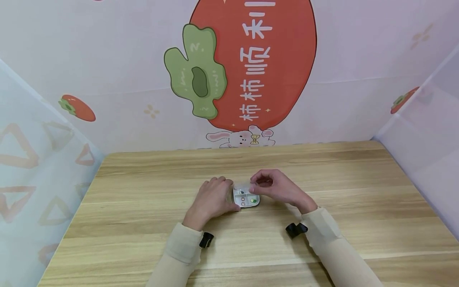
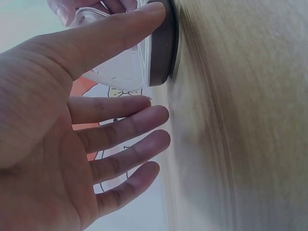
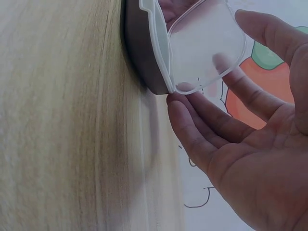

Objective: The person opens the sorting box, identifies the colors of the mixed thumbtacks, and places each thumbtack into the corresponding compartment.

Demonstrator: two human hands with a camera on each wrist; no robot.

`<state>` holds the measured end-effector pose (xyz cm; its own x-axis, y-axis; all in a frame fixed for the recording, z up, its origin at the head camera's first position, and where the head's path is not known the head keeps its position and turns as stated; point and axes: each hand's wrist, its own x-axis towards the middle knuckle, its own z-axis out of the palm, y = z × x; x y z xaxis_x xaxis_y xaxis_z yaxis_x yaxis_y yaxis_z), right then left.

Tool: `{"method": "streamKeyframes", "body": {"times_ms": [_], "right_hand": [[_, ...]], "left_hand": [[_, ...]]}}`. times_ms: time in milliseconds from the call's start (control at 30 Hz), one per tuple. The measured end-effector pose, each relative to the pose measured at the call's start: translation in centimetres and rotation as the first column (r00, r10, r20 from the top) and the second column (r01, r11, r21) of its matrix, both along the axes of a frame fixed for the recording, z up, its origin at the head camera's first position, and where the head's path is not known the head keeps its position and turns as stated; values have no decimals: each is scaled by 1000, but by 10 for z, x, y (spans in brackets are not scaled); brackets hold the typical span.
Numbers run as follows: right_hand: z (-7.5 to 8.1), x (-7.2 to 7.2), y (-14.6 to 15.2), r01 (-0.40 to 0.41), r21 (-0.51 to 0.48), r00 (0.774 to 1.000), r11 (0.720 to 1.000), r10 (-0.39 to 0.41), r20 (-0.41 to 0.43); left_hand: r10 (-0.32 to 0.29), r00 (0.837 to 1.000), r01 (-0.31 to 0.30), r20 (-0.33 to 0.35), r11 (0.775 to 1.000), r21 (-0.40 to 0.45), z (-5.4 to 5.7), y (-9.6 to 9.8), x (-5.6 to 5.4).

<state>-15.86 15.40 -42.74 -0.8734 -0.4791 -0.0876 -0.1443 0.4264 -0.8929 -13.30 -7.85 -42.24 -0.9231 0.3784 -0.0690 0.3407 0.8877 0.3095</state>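
Note:
A small pill box (image 1: 246, 198) lies on the table with its clear lid (image 3: 207, 45) raised. Small round red-and-white items and a green-and-white one sit in separate compartments. The box has a white rim and a dark base (image 2: 162, 57). On its left side, my left hand (image 1: 214, 197) holds the box, thumb at the front corner and fingers at the back-left. My right hand (image 1: 277, 187) pinches the raised lid between thumb and index finger; its other fingers lie near the box's edge in the right wrist view. The hand partly hides the right rear compartment.
The box stands near the middle of a wood-grain table (image 1: 143, 223). Behind the table hangs a printed cloth (image 1: 340, 79) with a large red fruit. Black straps (image 1: 296, 230) show at both wrists below the beige sleeves.

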Motion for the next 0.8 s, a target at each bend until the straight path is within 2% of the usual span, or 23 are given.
{"method": "streamKeyframes", "body": {"times_ms": [467,633,800], "right_hand": [[-1,0,-1,-3,60,1000,998,1,27],[-1,2,-2,-22,105,999,994,24,-24],[1,5,-4,-5,172,997,985,17,-72]], "left_hand": [[-28,1000,28,-7,1000,5,0,0,0],[-42,999,42,-14,999,10,1,-1,0],[-55,998,55,-16,998,7,1,-1,-1]]}}
